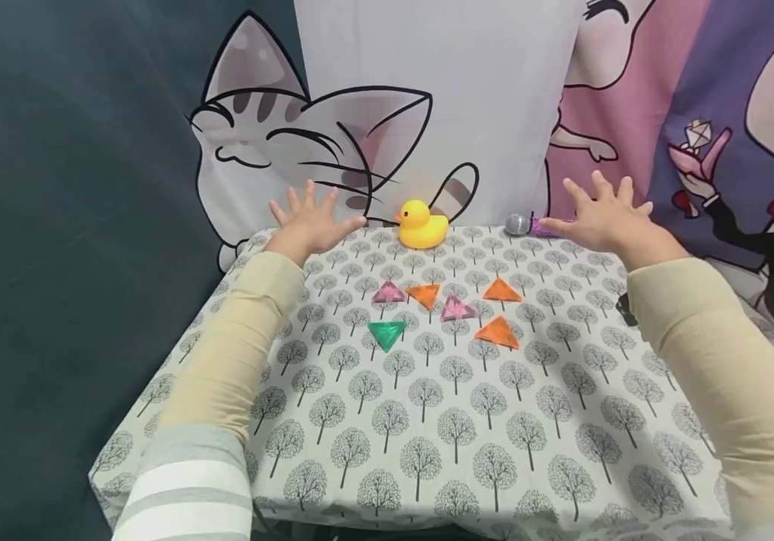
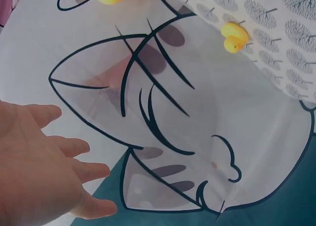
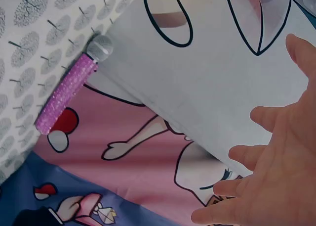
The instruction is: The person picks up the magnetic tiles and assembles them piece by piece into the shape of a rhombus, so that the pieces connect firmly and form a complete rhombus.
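My left hand (image 1: 310, 223) is held up over the table's back left, fingers spread, touching nothing. Likewise spread and holding nothing, my right hand (image 1: 605, 218) is raised at the back right. Beyond it lies a toy microphone (image 1: 541, 225) with a silver head and a glittery purple handle, partly covered by the thumb in the head view. A yellow rubber duck (image 1: 421, 227) sits at the back edge between the hands. A smaller yellow duck (image 2: 234, 37) shows only in the left wrist view. Mid-table lie a green triangle (image 1: 387, 334), pink triangles (image 1: 388, 293) and orange triangles (image 1: 498, 333).
A tree-print cloth (image 1: 421, 458) covers the table. Behind the back edge hangs a curtain (image 1: 495, 98) with cartoon drawings, and a dark green cloth (image 1: 55, 225) is on the left. Beside the right sleeve is a black object (image 1: 625, 309), mostly hidden.
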Action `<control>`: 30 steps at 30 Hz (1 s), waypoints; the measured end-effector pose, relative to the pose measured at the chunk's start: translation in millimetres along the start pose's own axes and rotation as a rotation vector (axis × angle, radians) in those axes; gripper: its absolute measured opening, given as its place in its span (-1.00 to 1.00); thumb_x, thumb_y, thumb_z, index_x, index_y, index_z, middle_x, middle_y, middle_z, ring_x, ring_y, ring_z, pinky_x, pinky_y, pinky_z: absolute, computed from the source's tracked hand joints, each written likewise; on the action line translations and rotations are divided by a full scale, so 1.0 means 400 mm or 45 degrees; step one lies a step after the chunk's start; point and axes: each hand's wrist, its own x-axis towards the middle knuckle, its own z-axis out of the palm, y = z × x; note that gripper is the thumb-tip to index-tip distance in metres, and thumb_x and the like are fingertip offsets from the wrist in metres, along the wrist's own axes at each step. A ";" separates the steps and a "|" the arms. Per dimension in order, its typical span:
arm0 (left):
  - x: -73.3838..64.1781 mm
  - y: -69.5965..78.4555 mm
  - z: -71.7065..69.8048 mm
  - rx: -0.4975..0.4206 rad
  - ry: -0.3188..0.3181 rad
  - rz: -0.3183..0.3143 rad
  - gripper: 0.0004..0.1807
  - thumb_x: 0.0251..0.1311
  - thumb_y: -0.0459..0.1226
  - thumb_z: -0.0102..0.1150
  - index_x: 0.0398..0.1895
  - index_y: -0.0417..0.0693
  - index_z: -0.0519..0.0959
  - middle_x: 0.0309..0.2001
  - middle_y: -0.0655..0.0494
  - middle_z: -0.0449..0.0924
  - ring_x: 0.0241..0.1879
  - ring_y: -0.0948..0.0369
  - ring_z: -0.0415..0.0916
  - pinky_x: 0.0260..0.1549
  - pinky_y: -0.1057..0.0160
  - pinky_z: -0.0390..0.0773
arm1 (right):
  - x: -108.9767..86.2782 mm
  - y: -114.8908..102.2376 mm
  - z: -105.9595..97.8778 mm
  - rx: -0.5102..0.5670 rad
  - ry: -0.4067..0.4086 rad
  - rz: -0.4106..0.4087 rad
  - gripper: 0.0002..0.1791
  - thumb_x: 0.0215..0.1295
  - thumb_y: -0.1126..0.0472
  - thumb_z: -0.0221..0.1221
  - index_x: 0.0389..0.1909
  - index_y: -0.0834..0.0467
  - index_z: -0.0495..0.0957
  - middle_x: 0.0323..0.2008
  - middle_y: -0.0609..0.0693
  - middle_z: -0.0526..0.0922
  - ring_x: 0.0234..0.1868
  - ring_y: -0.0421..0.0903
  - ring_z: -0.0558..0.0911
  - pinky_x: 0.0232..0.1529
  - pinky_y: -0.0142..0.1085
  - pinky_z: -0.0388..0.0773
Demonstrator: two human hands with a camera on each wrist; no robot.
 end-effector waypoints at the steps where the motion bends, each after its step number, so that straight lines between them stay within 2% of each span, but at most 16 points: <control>1: 0.002 0.000 0.006 -0.002 -0.003 0.001 0.01 -0.16 0.48 -0.62 0.33 0.16 -0.38 0.25 -0.10 -0.74 0.12 -0.16 -0.83 -0.17 -0.21 -0.79 | 0.001 0.002 0.007 -0.001 -0.007 -0.003 0.03 0.01 -0.49 -0.31 0.32 0.09 -0.38 0.22 0.39 -0.54 0.06 0.42 -0.64 -0.21 0.43 -0.47; 9: 0.011 0.001 0.034 -0.014 -0.012 0.002 0.00 -0.17 0.48 -0.61 0.32 0.20 -0.39 0.26 -0.10 -0.72 0.12 -0.16 -0.82 -0.19 -0.19 -0.81 | 0.006 0.007 0.034 0.007 -0.018 -0.015 0.05 -0.01 -0.50 -0.31 0.32 0.10 -0.38 0.22 0.39 -0.53 0.06 0.43 -0.62 -0.20 0.42 -0.50; 16: 0.013 -0.001 0.059 -0.032 -0.028 0.003 -0.03 -0.12 0.45 -0.55 0.32 0.18 -0.38 0.24 -0.08 -0.76 0.12 -0.16 -0.82 -0.22 -0.18 -0.81 | 0.012 0.000 0.065 0.005 -0.012 -0.022 0.04 -0.01 -0.51 -0.33 0.33 0.08 -0.35 0.24 0.39 -0.44 0.11 0.42 -0.55 -0.12 0.39 -0.44; 24: 0.026 0.001 0.101 -0.012 -0.065 -0.010 -0.09 0.02 0.36 -0.49 0.34 0.08 -0.31 0.27 -0.15 -0.66 0.16 -0.19 -0.74 -0.12 -0.24 -0.71 | 0.024 -0.019 0.115 0.048 -0.041 -0.062 -0.01 0.05 -0.45 -0.32 0.32 0.12 -0.32 0.25 0.36 -0.42 0.12 0.42 -0.52 -0.07 0.35 -0.41; 30: 0.034 0.007 0.130 -0.027 -0.092 -0.024 -0.14 0.08 0.31 -0.46 0.34 0.05 -0.24 0.29 -0.15 -0.59 0.18 -0.21 -0.67 -0.07 -0.27 -0.63 | 0.038 -0.035 0.149 0.052 -0.030 -0.103 -0.03 0.07 -0.43 -0.29 0.33 0.14 -0.26 0.27 0.35 -0.33 0.16 0.41 -0.44 -0.03 0.34 -0.33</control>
